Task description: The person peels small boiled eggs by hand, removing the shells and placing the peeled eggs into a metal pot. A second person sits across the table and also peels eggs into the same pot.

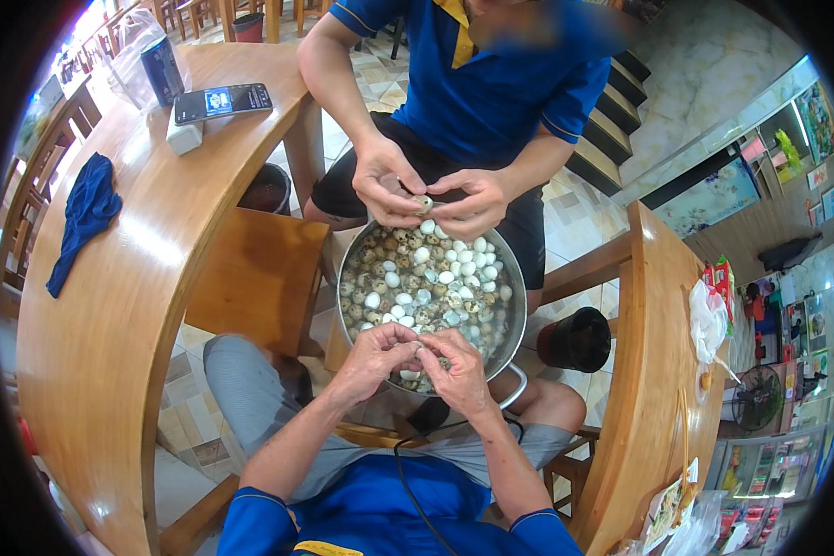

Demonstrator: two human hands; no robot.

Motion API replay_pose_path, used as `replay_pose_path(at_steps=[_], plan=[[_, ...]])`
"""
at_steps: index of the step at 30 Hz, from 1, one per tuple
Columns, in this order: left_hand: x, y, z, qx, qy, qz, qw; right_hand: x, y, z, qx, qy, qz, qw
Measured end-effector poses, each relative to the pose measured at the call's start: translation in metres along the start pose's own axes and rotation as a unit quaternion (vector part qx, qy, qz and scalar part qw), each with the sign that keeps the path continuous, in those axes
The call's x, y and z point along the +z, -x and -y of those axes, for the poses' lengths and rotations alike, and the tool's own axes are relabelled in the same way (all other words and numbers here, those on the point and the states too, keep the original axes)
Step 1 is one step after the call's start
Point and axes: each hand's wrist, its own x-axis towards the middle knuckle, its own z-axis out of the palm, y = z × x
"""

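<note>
Clearly, peeling is partway along, as far as we can judge. The pot [519,320] stands between us and the co-worker on its far side, and everything being worked on lies in it or just over it. We see many white eggs [447,277], bare of shell, thickest toward the right and far side of the pot, with a few more scattered left and near. Plenty of speckled eggs [380,269] remain in their shells, mostly along the left and through the middle, so we would call a good share of the work left to do. Peeled and unpeeled lie mixed in the one pot; we cannot tell how many sit beneath the top layer.

Our left hand [380,352] and right hand [459,375] meet above the near rim, fingertips drawn narrow around a small egg [419,347]. Our fingers cover most of it, so we cannot tell how much shell it has lost. Across from us, the co-worker's hands [473,199] hold another egg [423,204] over the far rim, speckled shell showing on it; that one, we judge, is not finished either.
</note>
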Motion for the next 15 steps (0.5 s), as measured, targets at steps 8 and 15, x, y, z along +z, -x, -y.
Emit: replay_pose_path(at_steps=[8,15], plan=[[-0.0014,0.0006,-0.0015,0.01,-0.027,-0.028,0.999,0.0073,0.0,0.0022,0.033,-0.007,-0.034,0.999],[0.0021,0.0022,-0.0041,0.018,-0.031,-0.045,0.998,0.0084,-0.0002,0.0064,0.042,0.009,-0.022,0.999]])
